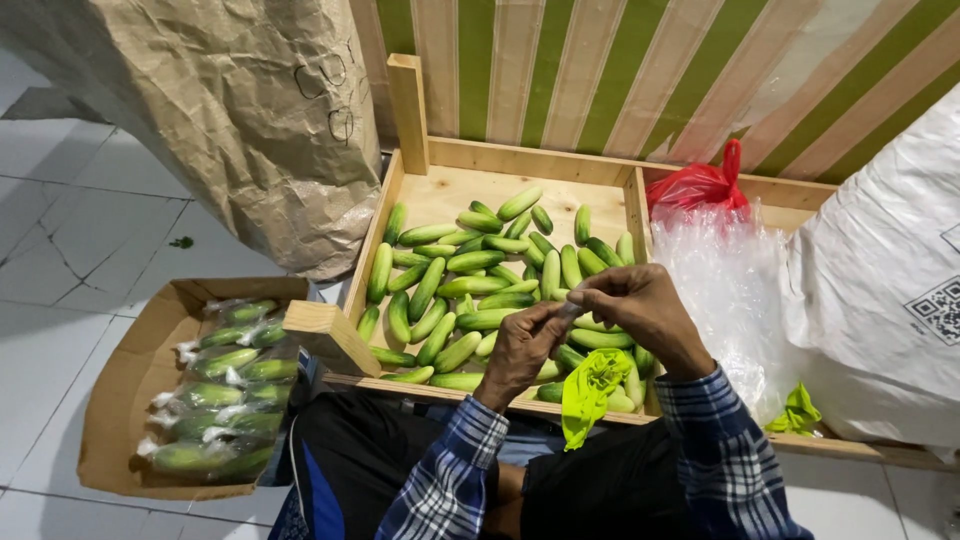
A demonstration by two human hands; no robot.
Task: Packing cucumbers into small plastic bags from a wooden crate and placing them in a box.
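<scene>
My left hand [522, 345] and my right hand [640, 305] meet above the near right corner of a wooden crate [465, 188] full of loose green cucumbers [455, 280]. Both pinch the same small clear thing between the fingertips, too small to tell what it is. A crumpled yellow-green plastic piece [590, 395] hangs below my hands over the crate's front edge. My sleeves are blue plaid.
A flat cardboard box [125, 385] at the left holds several clear bags of cucumbers [220, 395]. A big brown paper sack [230, 110] stands behind it. Right of the crate are clear plastic bags [725, 290], a red bag [700, 185] and a white sack [885, 290].
</scene>
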